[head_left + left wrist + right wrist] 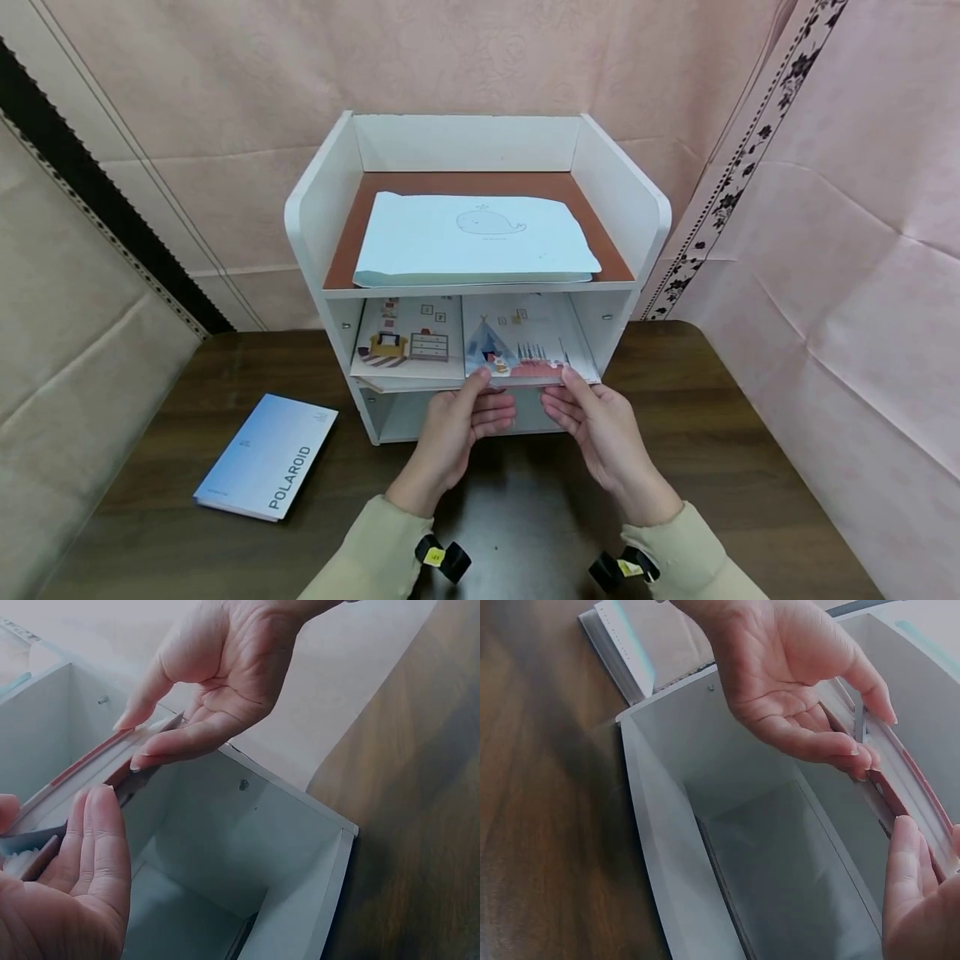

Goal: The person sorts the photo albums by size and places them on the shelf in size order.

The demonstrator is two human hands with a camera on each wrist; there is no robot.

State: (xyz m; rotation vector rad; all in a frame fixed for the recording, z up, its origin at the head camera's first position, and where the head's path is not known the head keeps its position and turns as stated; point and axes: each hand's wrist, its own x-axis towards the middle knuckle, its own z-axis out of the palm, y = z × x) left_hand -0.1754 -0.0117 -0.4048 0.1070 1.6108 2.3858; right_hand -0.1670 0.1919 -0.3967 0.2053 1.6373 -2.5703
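Note:
On the middle shelf of a white desk rack (480,287) lies a thin illustrated booklet (517,333) with a blue tent drawing. Both hands hold its front edge, thumbs on top and fingers beneath. My left hand (453,429) grips near its left corner, my right hand (603,433) near its right. From below, in the left wrist view, the left hand (67,900) and right hand (225,682) support the layered edge. The right wrist view shows the right hand (930,900) beside the left hand (787,682). Alongside lies a similar booklet (408,333) with a yellow chair drawing.
A pale blue whale-printed pad (420,233) lies on the rack's brown top shelf (465,182). Below is the lower compartment (405,421). A blue POLAROID book (262,458) lies on the wooden table (150,533), left of the rack. Pink cloth (480,50) hangs behind.

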